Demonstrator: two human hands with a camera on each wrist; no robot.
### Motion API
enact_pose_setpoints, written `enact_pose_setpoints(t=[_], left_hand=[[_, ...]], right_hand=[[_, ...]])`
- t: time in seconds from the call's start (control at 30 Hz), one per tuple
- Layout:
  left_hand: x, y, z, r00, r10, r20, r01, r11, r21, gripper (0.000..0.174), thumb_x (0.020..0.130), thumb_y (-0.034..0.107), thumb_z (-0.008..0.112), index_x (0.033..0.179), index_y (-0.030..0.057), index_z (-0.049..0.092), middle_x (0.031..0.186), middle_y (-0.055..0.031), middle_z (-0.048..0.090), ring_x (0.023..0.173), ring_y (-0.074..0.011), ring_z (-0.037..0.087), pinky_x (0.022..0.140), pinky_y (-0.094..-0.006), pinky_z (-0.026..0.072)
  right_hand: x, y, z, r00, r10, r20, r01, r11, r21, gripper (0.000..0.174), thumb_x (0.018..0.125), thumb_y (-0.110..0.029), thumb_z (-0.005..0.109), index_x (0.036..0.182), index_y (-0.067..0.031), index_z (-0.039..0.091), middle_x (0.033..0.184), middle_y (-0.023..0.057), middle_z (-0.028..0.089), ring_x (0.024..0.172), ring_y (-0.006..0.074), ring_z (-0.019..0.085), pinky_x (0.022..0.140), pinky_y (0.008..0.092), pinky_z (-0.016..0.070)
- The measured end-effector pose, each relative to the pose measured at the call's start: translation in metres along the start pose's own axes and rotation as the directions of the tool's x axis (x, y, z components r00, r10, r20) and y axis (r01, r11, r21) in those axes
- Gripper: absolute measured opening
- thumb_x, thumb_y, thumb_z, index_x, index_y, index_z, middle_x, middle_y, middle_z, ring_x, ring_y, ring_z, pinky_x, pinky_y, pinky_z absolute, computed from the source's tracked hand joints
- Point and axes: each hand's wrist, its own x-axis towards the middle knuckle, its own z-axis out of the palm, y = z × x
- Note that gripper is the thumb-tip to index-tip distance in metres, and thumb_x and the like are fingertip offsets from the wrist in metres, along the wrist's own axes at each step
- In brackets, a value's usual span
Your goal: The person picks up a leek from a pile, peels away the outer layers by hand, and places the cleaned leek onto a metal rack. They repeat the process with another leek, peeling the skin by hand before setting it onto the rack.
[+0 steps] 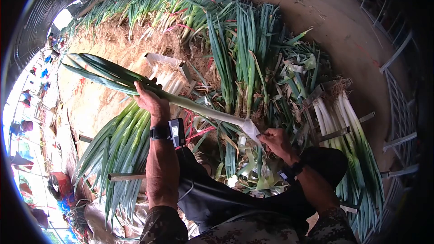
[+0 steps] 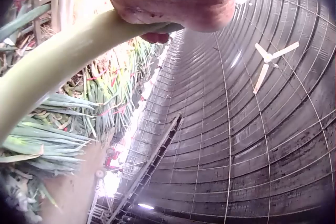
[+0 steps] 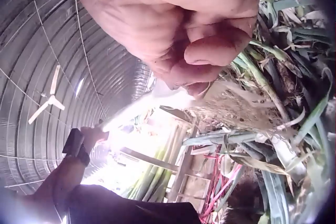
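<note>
A long green onion lies slantwise across the front of the person, green leaves at upper left and white end at lower right. The left hand grips it where the leaves meet the pale stalk; in the left wrist view that stalk bends away below the hand. At the white end, the right hand pinches a thin pale outer layer that stands loose from the stalk. Close to the curled right fingers, fine roots show in the right wrist view.
White-stemmed green onions lie on a metal rack at left, others at right. Upright bunches stand ahead, beside a heap of leaf scraps. Tied bundles line the back. Red straps lie between the racks.
</note>
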Motion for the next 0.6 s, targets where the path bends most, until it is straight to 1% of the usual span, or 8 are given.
enact_pose_setpoints(t=[0.13, 0.23, 0.33, 0.37, 0.47, 0.5, 0.53, 0.6], left_hand=[[-0.011, 0.005, 0.009, 0.999, 0.026, 0.028, -0.026, 1.0, -0.011, 0.037, 0.099, 0.039, 0.056, 0.119, 0.0087, 0.051, 0.101, -0.0087, 0.063, 0.082, -0.0262, 0.069, 0.06, -0.0382, 0.0532], [-0.014, 0.011, 0.014, 0.998, 0.026, 0.062, -0.026, 1.0, -0.004, 0.036, 0.1, 0.041, 0.056, 0.12, 0.0116, 0.05, 0.095, -0.0069, 0.063, 0.079, -0.0222, 0.068, 0.061, -0.0351, 0.0518], [-0.017, 0.013, 0.018, 1.0, -0.002, 0.029, 0.003, 0.999, -0.04, 0.036, 0.1, 0.041, 0.056, 0.118, 0.0109, 0.051, 0.093, -0.007, 0.063, 0.075, -0.0223, 0.067, 0.056, -0.0341, 0.0515], [-0.016, 0.012, 0.015, 0.999, 0.0, 0.039, 0.002, 0.999, -0.035, 0.038, 0.099, 0.04, 0.056, 0.119, 0.0077, 0.052, 0.101, -0.0094, 0.065, 0.083, -0.0267, 0.069, 0.06, -0.0385, 0.0546], [-0.006, 0.004, 0.007, 0.997, 0.011, 0.078, -0.01, 1.0, -0.011, 0.042, 0.098, 0.043, 0.057, 0.119, 0.0069, 0.053, 0.097, -0.0108, 0.065, 0.083, -0.0277, 0.068, 0.064, -0.0396, 0.0549], [-0.005, 0.003, 0.008, 0.999, -0.024, 0.036, 0.025, 0.999, -0.025, 0.044, 0.096, 0.044, 0.058, 0.118, 0.0061, 0.053, 0.091, -0.0127, 0.065, 0.077, -0.0275, 0.067, 0.063, -0.0399, 0.0544], [0.001, -0.004, 0.003, 0.998, -0.025, 0.055, 0.029, 0.997, -0.072, 0.041, 0.096, 0.044, 0.059, 0.11, 0.0055, 0.056, 0.083, -0.0121, 0.064, 0.068, -0.0257, 0.064, 0.059, -0.0385, 0.0532], [-0.002, -0.002, 0.004, 0.999, -0.045, -0.021, 0.046, 0.998, 0.051, 0.037, 0.096, 0.044, 0.059, 0.097, 0.0073, 0.056, 0.078, -0.0081, 0.06, 0.062, -0.0209, 0.058, 0.055, -0.0364, 0.0488]], right_hand=[[0.003, -0.015, 0.002, 0.999, 0.016, 0.049, -0.016, 1.0, 0.013, 0.025, 0.09, -0.025, 0.073, 0.092, -0.0005, 0.071, 0.072, 0.0045, 0.069, 0.063, 0.0074, 0.064, 0.052, 0.0235, 0.0476], [0.019, 0.015, 0.01, 0.971, -0.137, -0.197, 0.184, 0.952, 0.246, 0.023, 0.09, -0.024, 0.073, 0.096, -0.0017, 0.071, 0.082, 0.0065, 0.07, 0.073, 0.0096, 0.066, 0.054, 0.0237, 0.0488], [0.02, 0.021, 0.007, 0.959, -0.225, -0.172, 0.236, 0.971, 0.047, 0.027, 0.091, -0.02, 0.072, 0.11, -0.0011, 0.067, 0.09, 0.0057, 0.069, 0.068, 0.007, 0.061, 0.055, 0.0221, 0.0483], [0.024, 0.027, 0.006, 0.958, -0.243, -0.153, 0.22, 0.963, -0.157, 0.03, 0.087, -0.028, 0.074, 0.103, -0.0027, 0.071, 0.093, 0.0107, 0.072, 0.078, 0.0152, 0.069, 0.065, 0.0312, 0.0537], [0.02, 0.012, 0.011, 0.991, -0.103, -0.081, 0.083, 0.973, -0.216, 0.031, 0.086, -0.029, 0.075, 0.104, -0.0036, 0.071, 0.093, 0.012, 0.073, 0.077, 0.0162, 0.07, 0.071, 0.0328, 0.0541], [0.02, 0.015, 0.016, 0.968, -0.236, -0.085, 0.203, 0.935, -0.29, 0.028, 0.087, -0.026, 0.073, 0.103, -0.0024, 0.07, 0.081, 0.0086, 0.071, 0.072, 0.0158, 0.068, 0.065, 0.0311, 0.0527], [0.017, 0.012, 0.017, 0.982, -0.178, -0.064, 0.17, 0.978, -0.123, 0.027, 0.088, -0.025, 0.072, 0.102, -0.0021, 0.07, 0.077, 0.0069, 0.069, 0.068, 0.0151, 0.067, 0.061, 0.0304, 0.0514], [0.015, -0.003, 0.024, 0.992, -0.1, 0.082, 0.081, 0.974, 0.212, 0.026, 0.089, -0.024, 0.071, 0.1, -0.0015, 0.069, 0.069, 0.0035, 0.065, 0.061, 0.0138, 0.064, 0.052, 0.029, 0.0486]])
